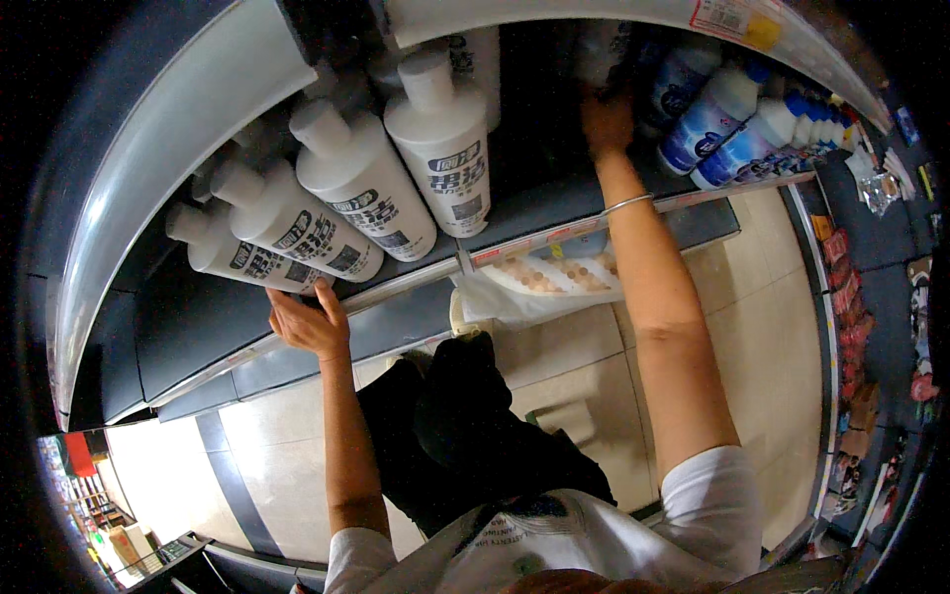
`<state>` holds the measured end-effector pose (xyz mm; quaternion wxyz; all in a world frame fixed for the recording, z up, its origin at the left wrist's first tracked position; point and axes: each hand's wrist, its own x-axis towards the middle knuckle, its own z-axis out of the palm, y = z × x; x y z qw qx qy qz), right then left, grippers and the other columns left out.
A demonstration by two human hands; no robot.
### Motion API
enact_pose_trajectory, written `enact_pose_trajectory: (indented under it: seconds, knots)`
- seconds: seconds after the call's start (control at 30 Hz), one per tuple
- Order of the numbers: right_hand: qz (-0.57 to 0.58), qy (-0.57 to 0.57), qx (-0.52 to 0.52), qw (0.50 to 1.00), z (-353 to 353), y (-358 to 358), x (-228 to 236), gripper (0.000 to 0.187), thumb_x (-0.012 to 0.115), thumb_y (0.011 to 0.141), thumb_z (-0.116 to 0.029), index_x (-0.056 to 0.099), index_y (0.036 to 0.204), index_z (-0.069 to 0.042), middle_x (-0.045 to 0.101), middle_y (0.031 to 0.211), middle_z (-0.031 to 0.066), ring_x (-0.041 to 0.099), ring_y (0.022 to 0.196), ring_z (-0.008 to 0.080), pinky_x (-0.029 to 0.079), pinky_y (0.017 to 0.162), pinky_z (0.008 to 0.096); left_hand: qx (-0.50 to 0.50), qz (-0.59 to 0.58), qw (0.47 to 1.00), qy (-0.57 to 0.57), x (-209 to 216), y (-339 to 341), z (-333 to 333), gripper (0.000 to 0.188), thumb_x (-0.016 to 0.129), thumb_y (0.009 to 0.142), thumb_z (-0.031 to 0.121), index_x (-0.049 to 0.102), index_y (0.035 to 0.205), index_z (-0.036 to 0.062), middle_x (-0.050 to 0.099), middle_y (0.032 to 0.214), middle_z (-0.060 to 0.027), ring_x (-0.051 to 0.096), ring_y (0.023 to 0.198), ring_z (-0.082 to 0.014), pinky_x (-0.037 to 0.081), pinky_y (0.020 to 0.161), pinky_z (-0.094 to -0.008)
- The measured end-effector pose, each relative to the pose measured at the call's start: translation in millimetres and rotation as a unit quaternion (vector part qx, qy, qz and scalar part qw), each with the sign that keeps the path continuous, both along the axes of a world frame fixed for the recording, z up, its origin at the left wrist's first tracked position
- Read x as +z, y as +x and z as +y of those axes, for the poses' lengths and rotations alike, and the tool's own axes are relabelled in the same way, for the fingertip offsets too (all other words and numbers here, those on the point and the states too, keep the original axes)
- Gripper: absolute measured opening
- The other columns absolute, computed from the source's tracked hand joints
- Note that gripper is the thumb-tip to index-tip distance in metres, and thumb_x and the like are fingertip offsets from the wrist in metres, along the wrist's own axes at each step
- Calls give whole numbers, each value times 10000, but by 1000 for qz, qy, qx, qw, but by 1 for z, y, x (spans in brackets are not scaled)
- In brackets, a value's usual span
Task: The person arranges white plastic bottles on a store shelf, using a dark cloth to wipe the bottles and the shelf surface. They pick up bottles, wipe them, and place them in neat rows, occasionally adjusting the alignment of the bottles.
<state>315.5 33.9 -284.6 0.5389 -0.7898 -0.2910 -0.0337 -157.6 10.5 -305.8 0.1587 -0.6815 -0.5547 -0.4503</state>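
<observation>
Along the left part of a dark shelf (168, 337) stands a front row of white bottles (366, 193) with white caps and dark print, and more bottles sit dimly behind. My left hand (309, 322) is at the shelf's front edge, fingers apart, its fingertips by the base of the white bottles at the left end. My right hand (606, 124) reaches deep into the shadowed gap between these and some blue-and-white bottles (714, 119). A dim, pale bottle (602, 48) shows just beyond it. Shadow and blur hide the right fingers, so their grip is unclear.
An upper shelf's pale edge (183, 148) curves over the bottles. Under the shelf front lies a clear plastic-wrapped pack (544, 282) with a tan dotted pattern. Across the tiled floor (752, 327), racks with red packets (851, 307) stand at the right.
</observation>
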Motion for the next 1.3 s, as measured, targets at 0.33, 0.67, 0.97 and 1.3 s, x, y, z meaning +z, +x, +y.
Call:
enact_pose_trajectory:
  seconds: [0.33, 0.67, 0.97, 1.3]
  knots:
    - [-9, 53, 156, 986, 12, 31, -10, 753, 736, 747, -443, 488, 1301, 4, 560, 1272, 185, 524, 1167, 333, 401, 975, 375, 1, 19, 1000, 14, -2, -1, 1, 724, 512, 905, 475, 374, 1342, -85, 545, 1250, -253, 560, 1089, -378, 378, 940, -455]
    - [-100, -105, 218, 965, -29, -9, 29, 809, 732, 734, -505, 471, 1305, 6, 575, 1256, 205, 548, 1164, 344, 426, 974, 391, 8, 36, 999, 40, -1, -4, 3, 740, 531, 883, 466, 378, 1331, -103, 604, 1116, -231, 599, 972, -348, 407, 845, -420]
    - [-108, -222, 235, 940, -64, -108, 60, 859, 671, 720, -632, 431, 1305, -50, 635, 1110, 230, 620, 1003, 399, 502, 834, 453, 7, 19, 1000, 21, 2, 0, -1, 727, 520, 897, 458, 361, 1354, -85, 574, 1202, -243, 572, 1046, -370, 388, 901, -441]
    - [-104, -185, 364, 907, -53, -104, 52, 784, 672, 762, -557, 438, 1348, -91, 608, 1180, 209, 591, 1093, 335, 471, 902, 403, 10, 24, 1000, 3, -1, -5, 1, 739, 514, 900, 484, 360, 1358, -76, 537, 1268, -246, 562, 1079, -383, 383, 919, -445]
